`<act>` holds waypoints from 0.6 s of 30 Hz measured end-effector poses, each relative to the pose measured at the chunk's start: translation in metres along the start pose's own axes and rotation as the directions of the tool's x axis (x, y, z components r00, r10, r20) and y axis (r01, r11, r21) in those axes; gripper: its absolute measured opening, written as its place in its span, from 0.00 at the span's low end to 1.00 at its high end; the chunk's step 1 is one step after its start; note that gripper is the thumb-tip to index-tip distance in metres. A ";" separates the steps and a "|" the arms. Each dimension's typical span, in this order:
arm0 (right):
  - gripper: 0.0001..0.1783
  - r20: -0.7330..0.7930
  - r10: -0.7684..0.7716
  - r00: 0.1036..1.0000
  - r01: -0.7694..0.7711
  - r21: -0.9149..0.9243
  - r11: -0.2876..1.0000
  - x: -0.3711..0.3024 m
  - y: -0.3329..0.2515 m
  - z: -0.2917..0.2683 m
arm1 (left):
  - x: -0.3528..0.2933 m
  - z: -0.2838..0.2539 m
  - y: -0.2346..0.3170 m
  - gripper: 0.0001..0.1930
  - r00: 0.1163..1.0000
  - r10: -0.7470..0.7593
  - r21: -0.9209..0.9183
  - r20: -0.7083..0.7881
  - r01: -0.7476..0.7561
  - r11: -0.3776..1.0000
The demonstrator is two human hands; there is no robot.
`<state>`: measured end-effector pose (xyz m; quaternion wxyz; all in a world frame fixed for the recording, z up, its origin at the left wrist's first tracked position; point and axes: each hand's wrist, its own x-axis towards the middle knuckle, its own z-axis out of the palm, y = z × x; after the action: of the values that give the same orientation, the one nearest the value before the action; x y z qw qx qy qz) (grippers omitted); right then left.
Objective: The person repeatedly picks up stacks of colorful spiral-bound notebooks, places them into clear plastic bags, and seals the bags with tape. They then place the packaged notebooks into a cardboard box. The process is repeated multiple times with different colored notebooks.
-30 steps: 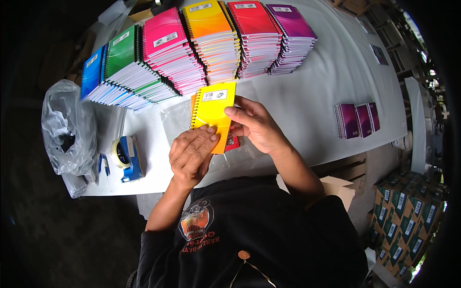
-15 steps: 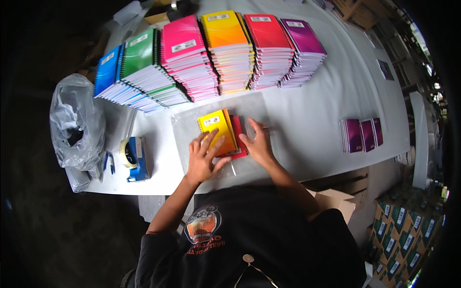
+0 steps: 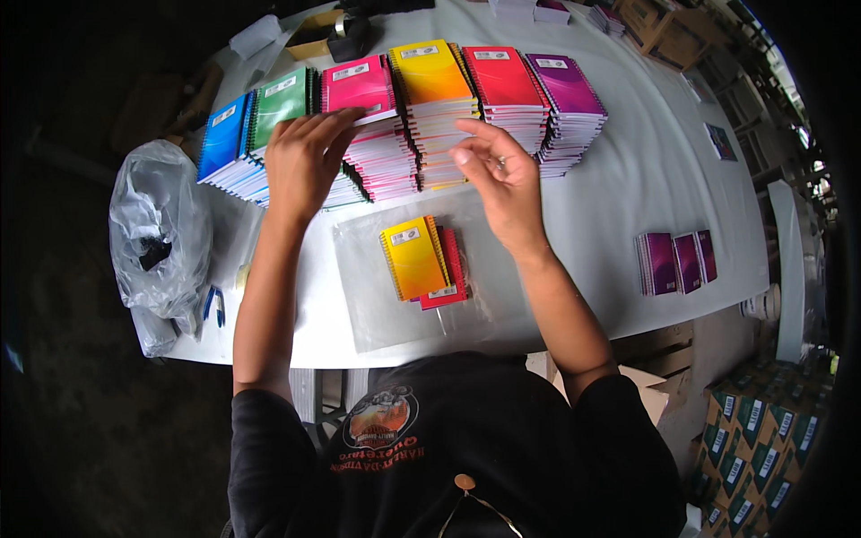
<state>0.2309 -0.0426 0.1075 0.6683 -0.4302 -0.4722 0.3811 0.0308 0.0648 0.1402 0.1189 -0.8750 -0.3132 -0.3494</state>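
Note:
My left hand (image 3: 307, 161) is at the near edge of the pink notebook stack (image 3: 350, 70), its fingers bent together over the top pink notebook (image 3: 369, 100) and closed on its edge. Its thumb is hidden. My right hand (image 3: 504, 179) hovers before the yellow notebook stack (image 3: 433, 72), fingers loosely curled and apart, holding nothing. Below and between my forearms, a small yellow spiral notebook (image 3: 414, 260) lies over a red one (image 3: 456, 278), offset from it. Both rest on a clear plastic sheet or bag (image 3: 368, 314).
Blue (image 3: 221, 139), green (image 3: 280, 99), red (image 3: 502, 79) and purple (image 3: 565, 85) notebook stacks complete the row. A plastic bag (image 3: 161, 242) and pens (image 3: 213, 306) are at left. Small purple notebooks (image 3: 659, 264) lie right. Printed cartons (image 3: 753, 448) stand beside the table.
Both hands have left the yellow and red notebooks and moved forward to the stacks. My left hand has come onto the pink stack; the tape dispenser is now mostly hidden by my left arm.

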 end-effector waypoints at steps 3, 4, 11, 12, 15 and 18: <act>0.16 -0.093 0.022 0.995 -0.021 0.010 1.000 -0.017 0.004 -0.019 | -0.039 -0.006 0.042 0.16 0.974 0.100 -0.118 -0.204 -0.126 0.985; 0.16 -0.114 0.036 0.993 -0.037 -0.003 0.999 -0.025 0.007 -0.026 | -0.066 -0.002 0.062 0.18 0.991 0.081 -0.142 -0.105 -0.096 0.985; 0.16 -0.108 0.141 0.984 -0.144 -0.024 0.989 -0.049 0.033 -0.034 | -0.182 0.047 0.113 0.31 0.946 -0.077 -0.144 0.315 0.127 0.981; 0.16 -0.096 0.140 0.985 -0.143 -0.031 0.989 -0.051 0.029 -0.035 | -0.165 0.037 0.101 0.32 0.959 -0.094 -0.116 0.268 0.129 0.985; 0.16 -0.084 0.112 0.990 -0.115 -0.031 0.993 -0.048 0.021 -0.030 | -0.078 0.005 0.016 0.32 0.978 -0.203 0.085 -0.038 0.205 0.975; 0.16 -0.030 0.089 0.996 -0.090 -0.022 0.996 -0.045 0.020 -0.022 | -0.046 -0.008 -0.042 0.27 0.983 -0.169 0.341 -0.066 0.181 0.922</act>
<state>0.2383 -0.0818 0.0708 0.6525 -0.4642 -0.4469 0.3989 -0.0259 0.0721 0.1143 0.2446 -0.8027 -0.4445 -0.3135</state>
